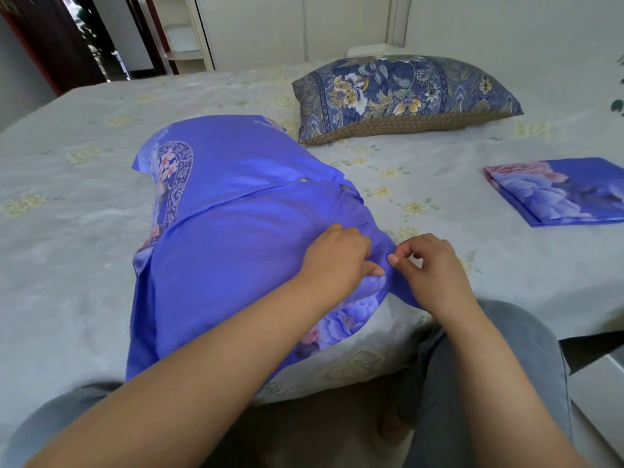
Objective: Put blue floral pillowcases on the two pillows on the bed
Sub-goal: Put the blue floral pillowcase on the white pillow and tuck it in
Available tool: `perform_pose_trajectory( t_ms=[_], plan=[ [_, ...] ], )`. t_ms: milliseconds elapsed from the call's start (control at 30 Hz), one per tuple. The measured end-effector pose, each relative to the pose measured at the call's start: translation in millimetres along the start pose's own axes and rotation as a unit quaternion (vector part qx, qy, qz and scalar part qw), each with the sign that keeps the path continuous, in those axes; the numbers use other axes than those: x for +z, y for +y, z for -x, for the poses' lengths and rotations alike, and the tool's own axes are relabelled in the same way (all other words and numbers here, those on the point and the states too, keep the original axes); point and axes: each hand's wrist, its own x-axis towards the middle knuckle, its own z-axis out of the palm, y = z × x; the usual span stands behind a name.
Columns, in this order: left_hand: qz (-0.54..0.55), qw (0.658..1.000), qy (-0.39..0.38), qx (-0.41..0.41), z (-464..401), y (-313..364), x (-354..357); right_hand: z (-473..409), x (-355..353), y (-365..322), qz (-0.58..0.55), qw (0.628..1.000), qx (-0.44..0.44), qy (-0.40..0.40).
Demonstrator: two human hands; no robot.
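Note:
A pillow inside a blue floral pillowcase point(229, 211) lies lengthwise on the bed in front of me. Its open end points toward me, with loose fabric hanging at the near edge. My left hand point(337, 256) grips the pillowcase fabric at the pillow's near right corner. My right hand point(429, 268) pinches the same edge of fabric just beside it. A second pillow point(401, 96) in a darker blue and tan floral cover lies farther back. A folded blue floral pillowcase point(557, 194) lies flat at the right.
The bed point(67, 231) has a pale grey sheet with faint yellow flowers. My knees in grey trousers press against its near edge. A white cabinet and a dark doorway point(101, 38) stand beyond the bed. A white piece of furniture point(604, 383) is at the lower right.

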Motion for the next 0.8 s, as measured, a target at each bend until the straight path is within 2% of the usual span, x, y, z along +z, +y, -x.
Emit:
perform_pose_trajectory(
  t_ms=[133, 267, 433, 533, 600, 700, 800],
  plan=[
    [0.036, 0.999, -0.025, -0.027, 1.1, 0.6, 2.2, -6.2, -1.0, -16.1, 0.023, 1.000, -0.003, -0.005],
    [0.112, 0.991, -0.047, -0.050, 5.5, -10.4, 3.0, -8.2, 23.5, -38.4, -0.033, 0.999, 0.005, -0.009],
    [0.248, 0.960, -0.016, -0.126, 17.8, -22.3, -4.4, -3.7, 38.5, -32.3, -0.112, 0.993, 0.040, -0.003],
    [0.276, 0.948, -0.037, -0.156, 15.9, -24.1, -17.5, -2.0, 39.6, -22.8, -0.219, 0.971, 0.096, 0.010],
    [0.289, 0.940, -0.041, -0.178, 16.1, -24.8, -23.0, 1.5, 41.3, -17.8, -0.191, 0.969, 0.152, 0.035],
    [0.291, 0.935, -0.031, -0.200, 21.2, -26.4, -22.2, 6.4, 38.7, -18.9, -0.167, 0.950, 0.261, -0.038],
    [0.275, 0.943, -0.040, -0.184, 27.5, -26.6, -20.6, 1.5, 39.7, -28.6, -0.163, 0.942, 0.282, -0.081]
  ],
)
